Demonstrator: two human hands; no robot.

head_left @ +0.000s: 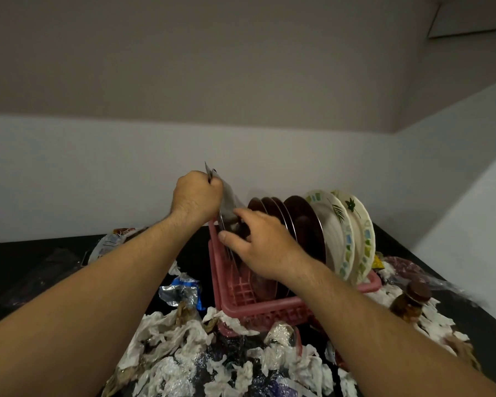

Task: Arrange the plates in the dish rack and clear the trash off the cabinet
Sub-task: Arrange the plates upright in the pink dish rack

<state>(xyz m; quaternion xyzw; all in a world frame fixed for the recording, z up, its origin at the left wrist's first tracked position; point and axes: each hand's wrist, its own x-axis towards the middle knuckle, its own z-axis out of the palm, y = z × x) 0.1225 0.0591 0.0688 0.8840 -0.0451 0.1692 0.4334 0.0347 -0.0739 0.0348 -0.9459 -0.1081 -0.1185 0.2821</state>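
Note:
A pink dish rack [258, 306] stands on the black cabinet top [35, 270]. In it, several dark metal plates [305, 224] stand on edge, with two cream patterned plates [338, 233] at the right end. My left hand [196, 196] grips the top rim of a steel plate [228, 202] held upright over the rack's left end. My right hand [258, 239] holds the same plate lower down, thumb on its near face and fingers behind it. The plate's lower part is hidden behind my right hand.
Crumpled white tissues [181, 342] and foil wrappers [181, 290] lie in front of the rack. A brown-lidded jar [411, 302] lies tipped at the right among more tissues. A snack packet [109, 242] sits at the left. Walls close in behind and on the right.

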